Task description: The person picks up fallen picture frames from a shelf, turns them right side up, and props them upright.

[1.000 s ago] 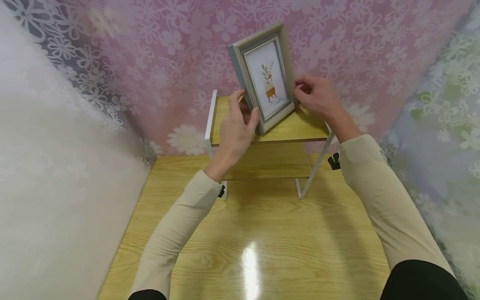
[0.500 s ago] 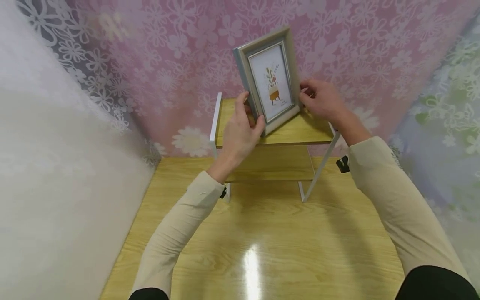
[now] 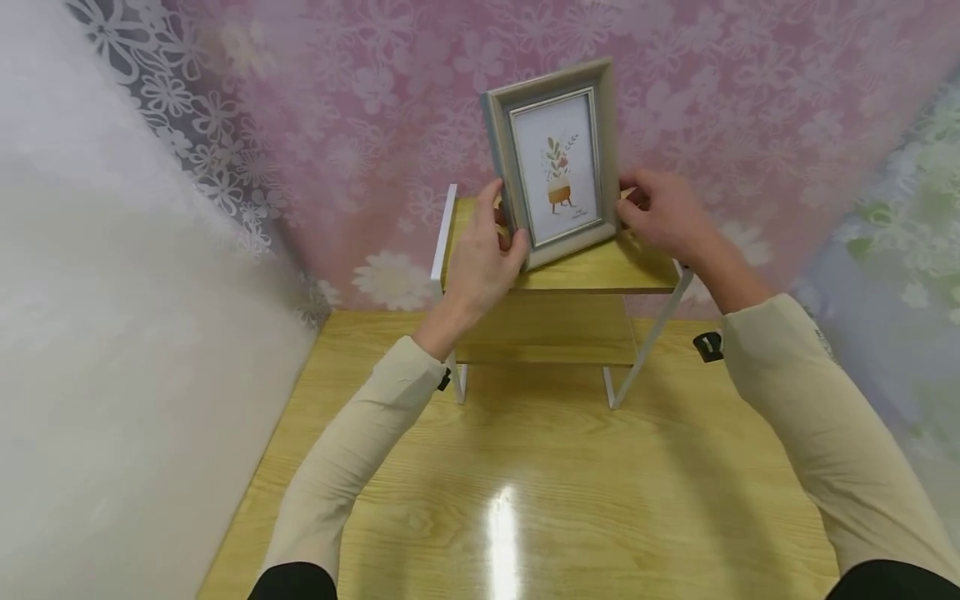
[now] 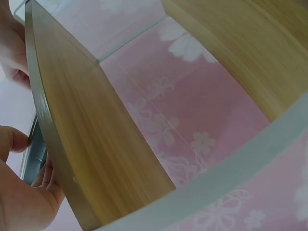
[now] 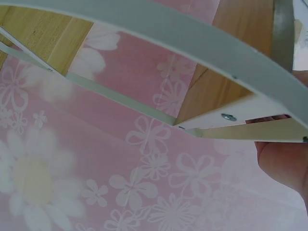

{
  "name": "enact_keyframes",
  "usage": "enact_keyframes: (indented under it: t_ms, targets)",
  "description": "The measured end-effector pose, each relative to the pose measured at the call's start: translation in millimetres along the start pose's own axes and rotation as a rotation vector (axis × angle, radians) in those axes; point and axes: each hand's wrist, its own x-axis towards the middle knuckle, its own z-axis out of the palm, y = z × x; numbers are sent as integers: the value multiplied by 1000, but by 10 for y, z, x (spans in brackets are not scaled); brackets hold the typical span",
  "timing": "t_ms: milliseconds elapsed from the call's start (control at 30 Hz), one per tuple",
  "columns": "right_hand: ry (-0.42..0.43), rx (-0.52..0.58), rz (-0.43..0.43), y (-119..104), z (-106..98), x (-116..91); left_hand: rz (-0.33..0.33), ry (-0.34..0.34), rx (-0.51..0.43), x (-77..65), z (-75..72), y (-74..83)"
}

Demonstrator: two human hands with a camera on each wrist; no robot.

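A picture frame (image 3: 516, 167) in beige-grey stands upright on the top board (image 3: 592, 273) of a small white-legged shelf, leaning slightly back. It holds a print of a plant in an orange pot. My left hand (image 3: 482, 254) grips its left side near the lower corner, thumb in front and fingers at the edge. On the opposite side, the thumb and fingers of my right hand (image 3: 663, 212) pinch the lower right edge. In the left wrist view, the left hand (image 4: 24, 192) holds a dark edge of the picture frame (image 4: 34, 156). The right hand (image 5: 284, 159) is partly hidden behind the shelf's metal bars.
The shelf has a lower board (image 3: 547, 329) and white metal legs (image 3: 648, 342) on a wood-look floor (image 3: 585, 483). Behind it rises a pink floral wall (image 3: 337, 142). A white wall (image 3: 135, 333) stands left, and a pale floral one (image 3: 892, 267) right.
The picture frame has turned to face more toward the front, its right side swinging nearer with my right hand. My left hand keeps its hold at the left edge. The head view has shifted slightly.
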Motion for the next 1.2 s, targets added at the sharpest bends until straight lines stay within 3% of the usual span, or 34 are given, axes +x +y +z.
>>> enact_keyframes:
  t_ms: [200, 367, 500, 700, 1200]
  targets:
    - [-25, -58, 47, -54, -12, -34, -49, -14, 0, 41, -5, -45]
    - [-18, -95, 26, -168, 67, -44, -64, -5, 15, 21, -101, -111]
    - [10, -90, -15, -205, 109, -85, -104, -39, 22, 14, -154, -129]
    - [44, -48, 29, -212, 70, -237, -169, -116, 60, 112, -139, -75]
    - [132, -31, 1, -244, 130, -358, -174, -146, 107, 186, -132, -139]
